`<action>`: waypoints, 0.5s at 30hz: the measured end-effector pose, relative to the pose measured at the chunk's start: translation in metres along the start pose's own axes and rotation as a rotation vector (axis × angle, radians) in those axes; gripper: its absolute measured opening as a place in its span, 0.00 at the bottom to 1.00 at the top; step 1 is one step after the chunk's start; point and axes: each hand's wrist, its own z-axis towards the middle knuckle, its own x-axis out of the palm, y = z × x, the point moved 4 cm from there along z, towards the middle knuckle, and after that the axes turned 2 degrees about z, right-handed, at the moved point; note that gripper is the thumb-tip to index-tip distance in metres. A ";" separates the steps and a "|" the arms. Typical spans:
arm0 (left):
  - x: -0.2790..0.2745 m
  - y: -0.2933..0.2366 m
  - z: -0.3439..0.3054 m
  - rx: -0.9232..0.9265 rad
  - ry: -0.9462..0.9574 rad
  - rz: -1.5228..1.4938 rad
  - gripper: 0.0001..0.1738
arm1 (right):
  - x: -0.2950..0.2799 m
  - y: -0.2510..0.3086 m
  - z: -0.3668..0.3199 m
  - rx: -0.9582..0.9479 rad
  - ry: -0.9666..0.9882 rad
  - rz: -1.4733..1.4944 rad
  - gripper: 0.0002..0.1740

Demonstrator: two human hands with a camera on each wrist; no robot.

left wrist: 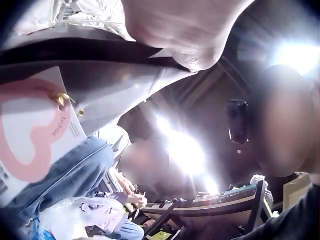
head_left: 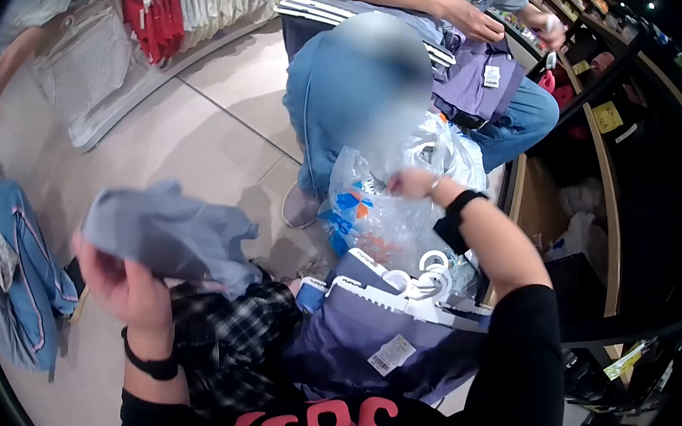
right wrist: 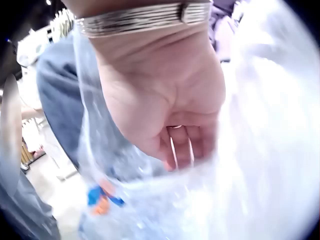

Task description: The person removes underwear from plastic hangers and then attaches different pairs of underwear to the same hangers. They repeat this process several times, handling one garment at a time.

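Note:
My left hand (head_left: 127,287) holds up a grey-blue garment (head_left: 167,229) at the left of the head view. In the left wrist view the hand (left wrist: 175,30) is above the grey cloth (left wrist: 115,85), where a white tag with a pink heart (left wrist: 47,145) hangs. My right hand (head_left: 415,184) is over a clear plastic bag (head_left: 390,218). The right wrist view shows that hand (right wrist: 165,95) at the bag's mouth, fingers relaxed and pointing down, nothing visible in them. Purple garments with a paper tag (head_left: 390,355) and white hangers (head_left: 429,283) lie near my lap.
Another person (head_left: 320,88) sits opposite, with purple garments (head_left: 476,86) on the lap. Shelves (head_left: 603,173) stand at the right. White and red garments (head_left: 158,23) hang on a rack at the left, and a blue garment (head_left: 20,264) is at the lower left.

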 end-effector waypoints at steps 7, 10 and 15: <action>-0.009 -0.004 -0.020 -0.057 -0.173 0.010 0.25 | 0.122 -0.002 0.032 0.112 0.401 -0.442 0.22; -0.008 -0.002 -0.020 -0.161 -0.198 0.045 0.25 | 0.120 -0.002 0.031 0.312 0.337 -0.439 0.26; -0.004 -0.002 -0.015 -0.205 -0.234 -0.046 0.25 | 0.124 -0.037 0.031 0.530 0.126 -0.217 0.25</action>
